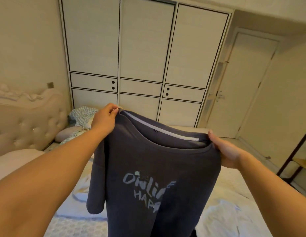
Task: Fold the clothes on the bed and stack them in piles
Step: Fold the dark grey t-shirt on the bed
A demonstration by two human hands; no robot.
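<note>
A dark grey-blue T-shirt (pixel 148 168) with pale printed lettering hangs in the air above the bed (pixel 234 182), its printed side facing me. My left hand (pixel 104 119) pinches one shoulder at the upper left. My right hand (pixel 225 151) grips the other shoulder, lower and to the right. The neckline is stretched between both hands. One short sleeve droops on the left, and the hem falls out of view at the bottom. White garments lie crumpled on the bed at the right (pixel 225 218) and at the left behind the shirt (pixel 80 189).
A tufted headboard (pixel 25 120) with pillows (pixel 66 134) and a patterned cloth (pixel 83 115) stands at the left. A white wardrobe (pixel 145 57) fills the far wall, a door (pixel 248 86) is at the right, and a dark-framed shelf (pixel 295 161) stands by the right edge.
</note>
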